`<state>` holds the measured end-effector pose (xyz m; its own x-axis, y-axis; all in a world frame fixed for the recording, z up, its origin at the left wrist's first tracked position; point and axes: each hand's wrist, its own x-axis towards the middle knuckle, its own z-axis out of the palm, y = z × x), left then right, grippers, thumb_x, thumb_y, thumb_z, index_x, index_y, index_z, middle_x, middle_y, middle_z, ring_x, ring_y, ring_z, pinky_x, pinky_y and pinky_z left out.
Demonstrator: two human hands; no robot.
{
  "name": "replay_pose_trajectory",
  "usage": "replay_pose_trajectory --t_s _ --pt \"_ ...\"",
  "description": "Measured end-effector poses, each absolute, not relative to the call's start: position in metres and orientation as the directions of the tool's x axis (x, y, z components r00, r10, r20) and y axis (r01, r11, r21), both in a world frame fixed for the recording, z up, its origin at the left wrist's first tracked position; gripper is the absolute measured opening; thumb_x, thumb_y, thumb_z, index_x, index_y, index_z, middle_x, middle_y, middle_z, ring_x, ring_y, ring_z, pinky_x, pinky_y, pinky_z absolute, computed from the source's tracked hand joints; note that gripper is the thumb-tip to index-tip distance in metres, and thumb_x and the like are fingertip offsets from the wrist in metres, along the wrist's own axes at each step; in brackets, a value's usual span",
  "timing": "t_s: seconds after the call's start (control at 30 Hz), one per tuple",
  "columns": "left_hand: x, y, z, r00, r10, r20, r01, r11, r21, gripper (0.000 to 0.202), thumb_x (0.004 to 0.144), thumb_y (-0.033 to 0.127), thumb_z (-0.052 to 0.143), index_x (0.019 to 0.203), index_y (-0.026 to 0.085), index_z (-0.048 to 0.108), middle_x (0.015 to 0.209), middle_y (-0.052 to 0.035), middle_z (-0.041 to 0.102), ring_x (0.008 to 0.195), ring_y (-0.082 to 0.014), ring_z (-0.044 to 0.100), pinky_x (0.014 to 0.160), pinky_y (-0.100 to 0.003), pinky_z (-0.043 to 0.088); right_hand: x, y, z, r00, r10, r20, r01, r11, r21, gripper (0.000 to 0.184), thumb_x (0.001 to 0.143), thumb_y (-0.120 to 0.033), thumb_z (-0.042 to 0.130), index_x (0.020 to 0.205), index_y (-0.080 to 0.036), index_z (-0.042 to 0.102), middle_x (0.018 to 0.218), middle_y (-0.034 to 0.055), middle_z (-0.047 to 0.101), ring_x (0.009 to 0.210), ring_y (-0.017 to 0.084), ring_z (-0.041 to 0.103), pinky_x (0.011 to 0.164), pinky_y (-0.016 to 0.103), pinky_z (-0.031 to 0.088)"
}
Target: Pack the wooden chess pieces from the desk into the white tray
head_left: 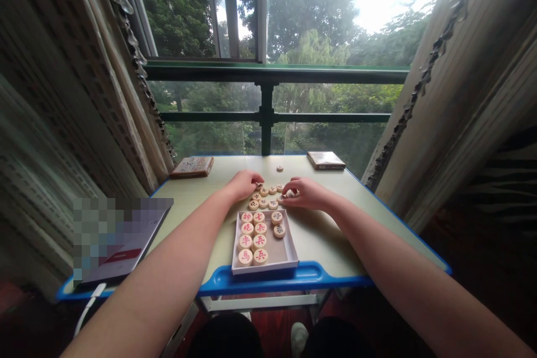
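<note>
Box at blue edge, lower right roomy

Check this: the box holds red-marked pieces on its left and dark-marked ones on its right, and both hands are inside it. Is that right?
That last part is wrong: the head view shows the left hand and right hand beyond the box, at loose pieces on the table. The red-marked pieces and dark-marked ones lie as you said.
</note>
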<state>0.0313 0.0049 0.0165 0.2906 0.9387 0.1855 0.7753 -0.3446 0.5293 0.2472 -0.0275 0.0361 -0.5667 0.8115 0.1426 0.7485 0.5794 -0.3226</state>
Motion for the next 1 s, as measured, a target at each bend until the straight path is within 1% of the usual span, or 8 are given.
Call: replay_pose_trajectory --t_s 0.13,0.27,0.37,0.5,0.6,0.73,0.9,1.0 --pt "0.029 0.006 0.016 0.284 0.945 0.162 0.785 -0.326 0.526 0.036 0.069 0.003 0.046 0.096 0.014 0.068 0.095 -0.0068 0.069 0.085 -0.0171 0.062 0.079 -0.025 0.045 0.253 -0.026 0.042 -0.528 0.841 0.115 0.785 0.535 -0.311 0.037 0.071 -0.037 0.06 0.103 -0.02 0.065 0.084 0.0046 0.058 0.067 0.013 0.051 0.059 0.022 0.038" --pt "0.027 0.008 0.016 0.249 0.947 0.203 0.793 -0.32 0.518 0.038 0.068 0.002 0.045 0.095 0.014 0.068 0.098 -0.0062 0.069 0.091 -0.0166 0.061 0.083 -0.023 0.044 0.256 -0.025 0.045 -0.503 0.861 0.08 0.821 0.505 -0.269 0.027 0.07 -0.028 0.057 0.093 -0.019 0.068 0.082 0.005 0.059 0.069 0.014 0.051 0.06 0.022 0.037" --pt "0.028 0.007 0.017 0.234 0.953 0.191 0.799 -0.3 0.522 0.034 0.068 0.005 0.047 0.093 0.014 0.068 0.095 -0.0066 0.069 0.088 -0.0174 0.061 0.081 -0.024 0.045 0.257 -0.024 0.045 -0.488 0.869 0.08 0.834 0.491 -0.253 0.026 0.071 -0.033 0.056 0.088 -0.018 0.068 0.082 0.0053 0.06 0.07 0.014 0.051 0.059 0.022 0.035" --pt "0.029 0.004 0.017 0.245 0.96 0.133 0.791 -0.278 0.545 0.027 0.071 0.017 0.052 0.092 0.016 0.068 0.091 -0.0061 0.07 0.084 -0.0182 0.062 0.078 -0.025 0.046 0.259 -0.019 0.042 -0.376 0.919 0.119 0.888 0.394 -0.237 0.03 0.073 -0.034 0.054 0.097 -0.019 0.066 0.083 0.0053 0.061 0.068 0.014 0.052 0.055 0.022 0.034" --pt "0.028 0.005 0.016 0.255 0.957 0.138 0.779 -0.288 0.557 0.031 0.069 0.011 0.05 0.094 0.016 0.068 0.094 -0.0062 0.069 0.086 -0.0183 0.062 0.08 -0.026 0.046 0.262 -0.014 0.039 -0.283 0.952 0.116 0.928 0.303 -0.218 0.028 0.074 -0.032 0.054 0.093 -0.019 0.068 0.083 0.0063 0.063 0.067 0.014 0.053 0.054 0.023 0.034" --pt "0.028 0.009 0.016 0.243 0.948 0.205 0.772 -0.317 0.551 0.035 0.07 0.006 0.045 0.096 0.017 0.067 0.1 -0.006 0.068 0.092 -0.017 0.061 0.086 -0.025 0.044 0.265 -0.01 0.035 -0.258 0.961 0.101 0.936 0.275 -0.218 0.026 0.075 -0.036 0.054 0.086 -0.019 0.07 0.084 0.0064 0.067 0.065 0.015 0.054 0.052 0.023 0.034" --pt "0.025 0.005 0.02 0.195 0.968 0.158 0.814 -0.25 0.524 0.026 0.072 0.028 0.056 0.091 0.015 0.067 0.093 -0.0084 0.069 0.082 -0.0197 0.062 0.076 -0.027 0.047 0.264 -0.01 0.035 -0.281 0.953 0.118 0.925 0.301 -0.231 0.025 0.076 -0.035 0.053 0.088 -0.021 0.07 0.086 0.005 0.068 0.07 0.015 0.056 0.056 0.023 0.036" --pt "0.024 0.005 0.018 0.22 0.969 0.115 0.814 -0.247 0.526 0.024 0.069 0.03 0.058 0.086 0.015 0.068 0.089 -0.0087 0.069 0.082 -0.0207 0.062 0.075 -0.028 0.047 0.262 -0.011 0.034 -0.311 0.941 0.132 0.912 0.334 -0.239 0.025 0.076 -0.034 0.053 0.09 -0.021 0.069 0.089 0.0045 0.067 0.075 0.015 0.057 0.06 0.023 0.038"
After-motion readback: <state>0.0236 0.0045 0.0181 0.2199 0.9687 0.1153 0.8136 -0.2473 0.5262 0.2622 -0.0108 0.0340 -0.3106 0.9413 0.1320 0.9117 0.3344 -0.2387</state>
